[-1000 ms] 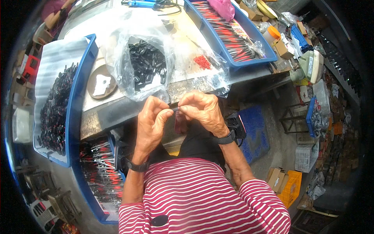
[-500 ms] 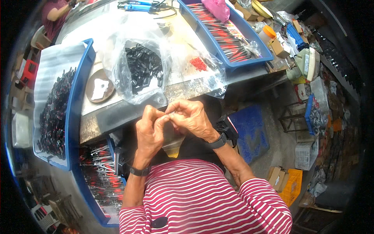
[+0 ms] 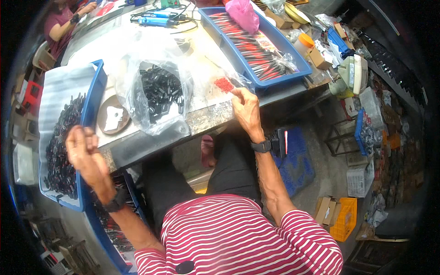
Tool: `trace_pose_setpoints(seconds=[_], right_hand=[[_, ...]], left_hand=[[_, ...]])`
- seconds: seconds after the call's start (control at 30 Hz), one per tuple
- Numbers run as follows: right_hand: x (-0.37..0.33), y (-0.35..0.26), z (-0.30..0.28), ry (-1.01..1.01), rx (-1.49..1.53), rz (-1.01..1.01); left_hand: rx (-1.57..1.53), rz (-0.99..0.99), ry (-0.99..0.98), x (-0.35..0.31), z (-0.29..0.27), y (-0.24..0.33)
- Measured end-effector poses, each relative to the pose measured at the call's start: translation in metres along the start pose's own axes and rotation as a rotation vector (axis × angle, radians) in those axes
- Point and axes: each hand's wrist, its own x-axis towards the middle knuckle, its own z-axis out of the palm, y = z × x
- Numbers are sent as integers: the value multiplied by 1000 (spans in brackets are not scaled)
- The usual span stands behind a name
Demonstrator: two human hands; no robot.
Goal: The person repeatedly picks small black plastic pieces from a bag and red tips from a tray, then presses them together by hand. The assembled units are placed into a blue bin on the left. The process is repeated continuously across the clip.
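Note:
My left hand (image 3: 87, 158), smeared by motion, is over the near right side of a blue tray (image 3: 94, 87) heaped with small black parts (image 3: 62, 151). Whether its fingers hold anything is unclear. Beyond the table's front edge, my right hand (image 3: 247, 110) reaches to a small pile of tiny red pieces (image 3: 223, 84) on clear plastic. Its fingertips are drawn together at the near edge of that pile, and what is between them is too small to see. Between the hands lies an opened clear plastic bag (image 3: 133, 107) full of black loop-shaped parts (image 3: 160, 89).
A round brown dish (image 3: 106, 123) with a white piece stands left of the bag. Farther back are a blue tray (image 3: 220, 43) of red and black pointed tools and blue corded tools (image 3: 158, 18). Another person (image 3: 59, 27) sits at the far left. A lower tray (image 3: 110, 229) is beside my left leg.
My hands were together in front of me, fingers pinched. They have parted: the left went over the tray of black parts, the right forward to the red pieces.

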Motion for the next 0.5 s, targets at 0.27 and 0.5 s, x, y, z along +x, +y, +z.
trace_pose_setpoints(seconds=[0.27, 0.5], right_hand=[[14, 25, 20, 52, -318, -170], [14, 21, 21, -72, -262, -162]], left_hand=[[141, 188, 449, 43, -57, 7], [373, 99, 236, -1, -11, -12]])
